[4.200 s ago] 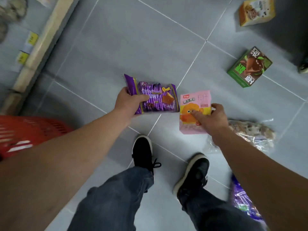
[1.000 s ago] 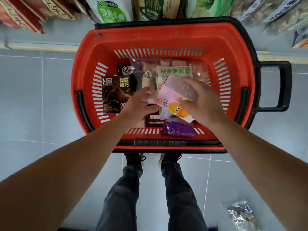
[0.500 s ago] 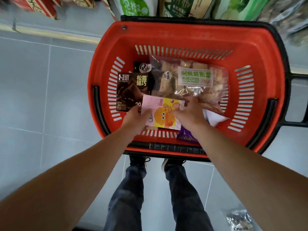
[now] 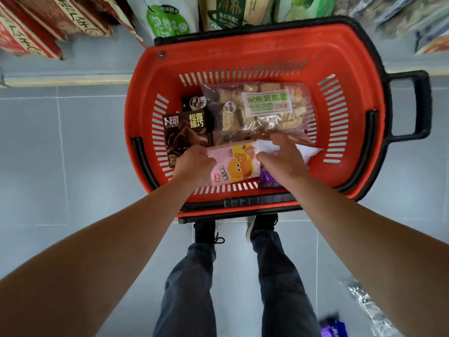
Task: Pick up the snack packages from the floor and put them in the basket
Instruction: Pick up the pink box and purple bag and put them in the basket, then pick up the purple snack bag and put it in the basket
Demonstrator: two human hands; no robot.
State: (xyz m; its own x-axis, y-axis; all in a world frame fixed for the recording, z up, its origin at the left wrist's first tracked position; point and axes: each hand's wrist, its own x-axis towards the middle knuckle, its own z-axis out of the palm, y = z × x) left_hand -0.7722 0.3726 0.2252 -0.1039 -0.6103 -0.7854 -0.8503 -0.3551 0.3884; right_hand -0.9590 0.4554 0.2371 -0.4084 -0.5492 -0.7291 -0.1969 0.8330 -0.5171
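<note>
Basket: red plastic shopping basket w/ black rim [image 4: 245, 52] on grey tile floor [image 4: 73, 166], below stocked shelf.
Pink pkg: flat pink snack package w/ yellow cartoon [image 4: 234, 164] lies inside basket, near front wall, beside purple foil snack pack [image 4: 268, 182].
L hand [image 4: 194, 164]: on pink pkg's left edge, fingers curled onto it.
R hand [image 4: 283, 156]: at pkg's right end, fingers bent over a white wrapper [image 4: 309, 153]; grip can't tell.
Also in basket: dark brown chocolate box [image 4: 185, 132], clear bag of beige biscuits [image 4: 262, 108].
Floor leftovers: clear crinkled bag [image 4: 369, 310], purple pack [image 4: 332, 328], lower right.
</note>
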